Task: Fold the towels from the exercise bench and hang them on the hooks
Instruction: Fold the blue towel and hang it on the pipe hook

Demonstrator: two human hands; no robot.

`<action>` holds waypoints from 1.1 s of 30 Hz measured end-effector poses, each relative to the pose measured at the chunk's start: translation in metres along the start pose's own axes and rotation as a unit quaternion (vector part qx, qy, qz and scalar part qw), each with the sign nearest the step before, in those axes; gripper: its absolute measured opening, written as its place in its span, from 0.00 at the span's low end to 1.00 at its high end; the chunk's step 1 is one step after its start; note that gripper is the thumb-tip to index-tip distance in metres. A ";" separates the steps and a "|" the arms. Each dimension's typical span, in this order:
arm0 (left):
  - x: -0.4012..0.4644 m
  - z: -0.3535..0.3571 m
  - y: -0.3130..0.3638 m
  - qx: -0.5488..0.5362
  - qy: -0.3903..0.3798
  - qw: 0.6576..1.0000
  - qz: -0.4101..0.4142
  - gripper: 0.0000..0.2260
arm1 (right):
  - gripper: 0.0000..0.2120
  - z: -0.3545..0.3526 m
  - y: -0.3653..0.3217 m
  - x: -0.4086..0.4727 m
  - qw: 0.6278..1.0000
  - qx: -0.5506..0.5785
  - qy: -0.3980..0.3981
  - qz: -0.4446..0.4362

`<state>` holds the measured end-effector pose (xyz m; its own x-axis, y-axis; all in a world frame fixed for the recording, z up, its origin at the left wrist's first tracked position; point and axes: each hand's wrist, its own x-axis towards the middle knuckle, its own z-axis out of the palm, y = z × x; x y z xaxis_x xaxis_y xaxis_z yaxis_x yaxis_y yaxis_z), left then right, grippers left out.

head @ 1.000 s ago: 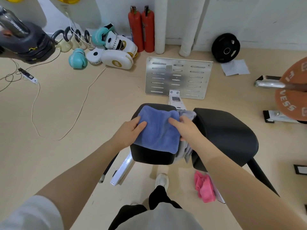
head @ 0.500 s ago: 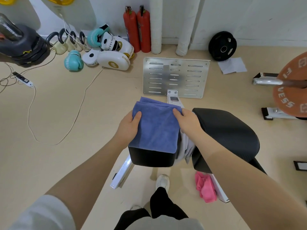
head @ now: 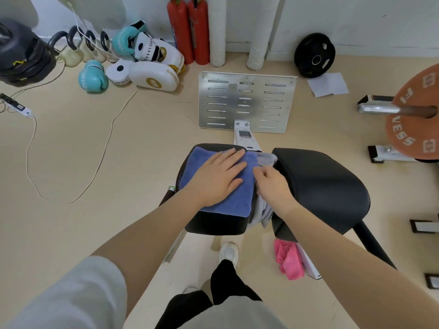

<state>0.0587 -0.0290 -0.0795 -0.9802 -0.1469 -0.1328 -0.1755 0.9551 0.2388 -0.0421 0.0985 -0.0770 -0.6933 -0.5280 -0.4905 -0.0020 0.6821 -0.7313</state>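
Note:
A folded blue towel (head: 234, 203) lies on the small black seat pad (head: 216, 225) of the exercise bench. My left hand (head: 218, 176) rests flat on top of it, fingers spread. My right hand (head: 273, 186) is at the towel's right edge, over the gap between the pads, fingers curled; whether it grips anything is unclear. A grey towel (head: 262, 213) hangs in that gap next to the large black pad (head: 325, 186). A pink towel (head: 288, 261) lies on the floor under the bench. No hooks are in view.
A slotted metal footplate (head: 247, 102) stands beyond the bench. Boxing gloves and pads (head: 147, 60), kettlebells and two red fire extinguishers (head: 190, 32) line the wall. A white cable (head: 99, 157) runs across the floor at left. A barbell with an orange plate (head: 413, 110) juts in at right.
The blue towel, held up by both hands, has been laid down on the seat pad. My left hand now presses flat on it; my right hand moved to its right edge.

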 end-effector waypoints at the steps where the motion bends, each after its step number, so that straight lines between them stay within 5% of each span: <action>1: 0.002 0.005 0.001 -0.005 -0.061 0.998 -0.026 0.24 | 0.17 0.001 0.001 -0.003 1.000 -0.012 -0.026 0.002; 6: 0.006 0.007 -0.013 -0.067 -0.067 0.948 -0.303 0.25 | 0.17 0.001 -0.002 -0.017 0.994 -0.084 -0.070 -0.027; 8: 0.001 0.004 -0.021 -0.114 -0.043 0.932 -0.341 0.25 | 0.14 0.004 -0.005 -0.022 0.994 -0.076 -0.081 -0.016; 10: -0.012 0.000 -0.025 -0.096 0.034 0.950 -0.295 0.26 | 0.15 0.007 -0.007 -0.027 0.994 -0.055 -0.092 0.009; 13: -0.034 -0.004 -0.026 -0.022 0.095 0.988 -0.115 0.28 | 0.17 0.017 -0.009 -0.037 0.993 0.056 -0.071 0.075; 17: -0.049 -0.003 -0.026 -0.032 -0.095 0.992 -0.076 0.35 | 0.08 0.023 -0.019 -0.046 0.985 0.127 -0.040 0.110; 22: -0.043 -0.028 -0.026 -0.086 -0.123 0.984 -0.092 0.24 | 0.08 0.021 -0.042 -0.056 0.970 0.175 -0.107 0.128; 28: -0.096 -0.075 -0.043 -0.319 0.012 0.945 -0.073 0.21 | 0.12 0.063 -0.095 -0.084 0.994 0.016 -0.069 -0.083; 31: -0.140 -0.108 -0.081 -0.406 0.083 0.903 -0.111 0.30 | 0.14 0.100 -0.139 -0.099 0.984 -0.044 -0.063 -0.160; 33: -0.163 -0.125 -0.106 -0.387 0.117 0.908 -0.113 0.36 | 0.15 0.121 -0.163 -0.105 0.977 -0.080 -0.065 -0.186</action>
<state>0.2258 -0.1385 0.0367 -0.8876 -0.4543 -0.0757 -0.2977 0.4405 0.8470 0.1184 -0.0185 0.0362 -0.5255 -0.8073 -0.2685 -0.3570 0.4958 -0.7917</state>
